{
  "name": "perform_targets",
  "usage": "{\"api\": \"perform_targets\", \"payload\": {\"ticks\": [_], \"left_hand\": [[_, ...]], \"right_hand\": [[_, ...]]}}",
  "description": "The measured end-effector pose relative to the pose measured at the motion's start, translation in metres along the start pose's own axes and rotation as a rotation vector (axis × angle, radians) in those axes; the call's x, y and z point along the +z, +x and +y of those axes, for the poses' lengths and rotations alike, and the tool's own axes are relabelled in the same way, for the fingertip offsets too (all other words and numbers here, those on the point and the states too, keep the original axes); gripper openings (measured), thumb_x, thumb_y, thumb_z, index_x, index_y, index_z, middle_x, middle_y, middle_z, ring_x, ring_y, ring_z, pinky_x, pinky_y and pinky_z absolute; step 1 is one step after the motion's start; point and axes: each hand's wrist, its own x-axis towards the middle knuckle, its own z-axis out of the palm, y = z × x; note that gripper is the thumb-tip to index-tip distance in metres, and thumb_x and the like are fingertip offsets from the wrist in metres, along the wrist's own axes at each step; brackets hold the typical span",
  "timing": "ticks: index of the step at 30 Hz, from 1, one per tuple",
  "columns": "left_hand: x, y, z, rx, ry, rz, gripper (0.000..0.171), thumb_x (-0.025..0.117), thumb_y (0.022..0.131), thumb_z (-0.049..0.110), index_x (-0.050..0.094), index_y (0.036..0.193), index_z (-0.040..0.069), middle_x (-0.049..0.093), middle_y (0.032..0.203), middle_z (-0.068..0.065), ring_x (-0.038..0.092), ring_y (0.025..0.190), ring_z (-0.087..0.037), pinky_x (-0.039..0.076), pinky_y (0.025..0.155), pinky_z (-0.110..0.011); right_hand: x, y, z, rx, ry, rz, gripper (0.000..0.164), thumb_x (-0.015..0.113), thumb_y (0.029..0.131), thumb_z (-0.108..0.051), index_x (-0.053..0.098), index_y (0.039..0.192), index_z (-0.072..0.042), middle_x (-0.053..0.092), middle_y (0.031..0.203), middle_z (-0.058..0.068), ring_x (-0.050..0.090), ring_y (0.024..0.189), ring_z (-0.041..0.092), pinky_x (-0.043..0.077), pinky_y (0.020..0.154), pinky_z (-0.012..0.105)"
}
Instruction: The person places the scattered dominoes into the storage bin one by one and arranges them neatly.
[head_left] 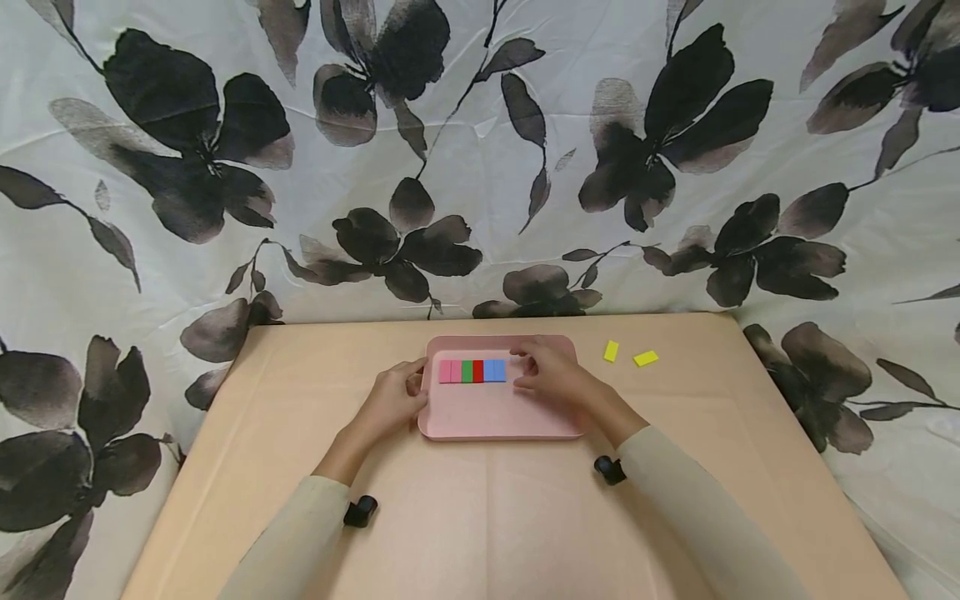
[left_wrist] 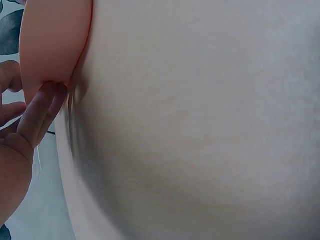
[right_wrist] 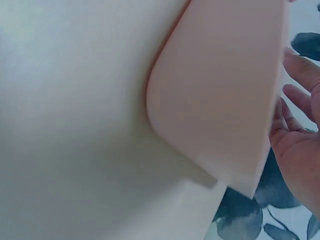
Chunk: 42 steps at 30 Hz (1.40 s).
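A shallow pink tray (head_left: pixel 480 421) lies at the far side of the table. In its upper part is a row of small flat tiles: pink (head_left: pixel 450 372), green (head_left: pixel 467 372), red (head_left: pixel 478 372) and blue (head_left: pixel 494 371), side by side. My left hand (head_left: pixel 392 396) holds the tray's left edge; in the left wrist view its fingertips (left_wrist: pixel 49 89) press on the outer wall. Over the tray's right part hovers my right hand (head_left: pixel 553 372), its fingers loosely bent and spread just right of the blue tiles. Nothing shows between them.
Two yellow tiles (head_left: pixel 611 351) lie apart on the table (head_left: pixel 480 517), right of the tray. Behind the table hangs a white cloth (head_left: pixel 525 267) with dark flowers. Small black cameras (head_left: pixel 361 511) sit on both wrists.
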Motion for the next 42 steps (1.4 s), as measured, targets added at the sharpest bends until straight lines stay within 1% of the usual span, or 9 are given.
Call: {"api": "perform_targets", "payload": {"ticks": [4, 8, 13, 17, 21, 29, 36, 39, 42], "left_hand": [[0.001, -0.001, -0.002, 0.008, 0.008, 0.0, 0.063, 0.069, 0.084, 0.001, 0.055, 0.145, -0.004, 0.068, 0.105, -0.012, 0.057, 0.075, -0.016, 0.047, 0.059, -0.023], [0.001, -0.002, -0.003, 0.008, 0.019, 0.007, 0.063, 0.069, 0.083, 0.001, 0.056, 0.145, -0.004, 0.067, 0.101, -0.011, 0.057, 0.074, -0.015, 0.046, 0.059, -0.022], [0.001, -0.003, 0.0, 0.007, 0.004, 0.001, 0.064, 0.069, 0.083, 0.001, 0.056, 0.145, -0.003, 0.069, 0.109, -0.013, 0.059, 0.076, -0.016, 0.048, 0.06, -0.023], [0.001, -0.004, -0.002, 0.012, 0.004, -0.003, 0.063, 0.068, 0.083, 0.0, 0.055, 0.145, -0.005, 0.069, 0.11, -0.013, 0.059, 0.076, -0.016, 0.048, 0.06, -0.022], [0.0, -0.005, -0.002, 0.015, 0.003, -0.007, 0.064, 0.068, 0.083, 0.0, 0.055, 0.145, -0.004, 0.07, 0.109, -0.013, 0.06, 0.076, -0.016, 0.049, 0.061, -0.022], [-0.002, -0.008, -0.001, 0.018, -0.016, -0.019, 0.065, 0.068, 0.082, -0.002, 0.055, 0.146, -0.004, 0.07, 0.113, -0.015, 0.061, 0.078, -0.017, 0.05, 0.061, -0.022], [-0.003, -0.01, -0.002, 0.02, -0.012, -0.027, 0.065, 0.068, 0.082, -0.002, 0.055, 0.146, -0.004, 0.07, 0.113, -0.014, 0.061, 0.078, -0.017, 0.051, 0.062, -0.023], [-0.003, -0.011, -0.002, 0.021, -0.01, -0.029, 0.065, 0.068, 0.083, -0.001, 0.055, 0.146, -0.004, 0.07, 0.113, -0.014, 0.061, 0.078, -0.017, 0.051, 0.061, -0.023], [-0.005, -0.012, -0.003, 0.021, -0.006, -0.028, 0.064, 0.068, 0.083, -0.001, 0.055, 0.146, -0.004, 0.07, 0.114, -0.014, 0.061, 0.077, -0.017, 0.051, 0.061, -0.023]], "right_hand": [[-0.009, -0.013, 0.005, -0.016, 0.001, 0.07, 0.055, 0.081, 0.09, -0.02, 0.062, 0.139, -0.006, 0.059, 0.127, 0.014, 0.06, 0.103, 0.023, 0.056, 0.09, 0.037], [-0.014, -0.027, 0.013, -0.043, 0.023, 0.168, 0.054, 0.081, 0.09, -0.022, 0.062, 0.139, -0.007, 0.058, 0.128, 0.016, 0.062, 0.104, 0.024, 0.057, 0.092, 0.042], [-0.022, -0.046, 0.025, -0.059, 0.072, 0.283, 0.054, 0.081, 0.09, -0.019, 0.062, 0.138, -0.004, 0.057, 0.131, 0.015, 0.064, 0.108, 0.027, 0.058, 0.094, 0.046], [-0.03, -0.057, 0.035, -0.035, 0.108, 0.337, 0.054, 0.081, 0.089, -0.016, 0.061, 0.137, -0.004, 0.056, 0.133, 0.015, 0.064, 0.109, 0.03, 0.057, 0.094, 0.048], [-0.039, -0.066, 0.05, 0.006, 0.092, 0.366, 0.055, 0.08, 0.09, -0.014, 0.059, 0.139, -0.003, 0.056, 0.133, 0.018, 0.063, 0.11, 0.033, 0.057, 0.095, 0.051], [-0.058, -0.075, 0.082, 0.092, -0.001, 0.382, 0.059, 0.081, 0.088, -0.013, 0.058, 0.14, 0.003, 0.056, 0.134, 0.026, 0.063, 0.113, 0.043, 0.055, 0.095, 0.056], [-0.064, -0.077, 0.1, 0.173, -0.084, 0.307, 0.065, 0.081, 0.088, -0.017, 0.054, 0.143, 0.006, 0.054, 0.138, 0.029, 0.059, 0.121, 0.048, 0.048, 0.102, 0.06], [-0.063, -0.075, 0.103, 0.185, -0.112, 0.288, 0.064, 0.081, 0.088, -0.016, 0.055, 0.141, 0.008, 0.055, 0.136, 0.03, 0.058, 0.121, 0.048, 0.047, 0.102, 0.06], [-0.061, -0.072, 0.104, 0.221, -0.138, 0.269, 0.062, 0.08, 0.088, -0.016, 0.056, 0.139, 0.009, 0.056, 0.133, 0.031, 0.057, 0.12, 0.047, 0.047, 0.103, 0.059]]}}
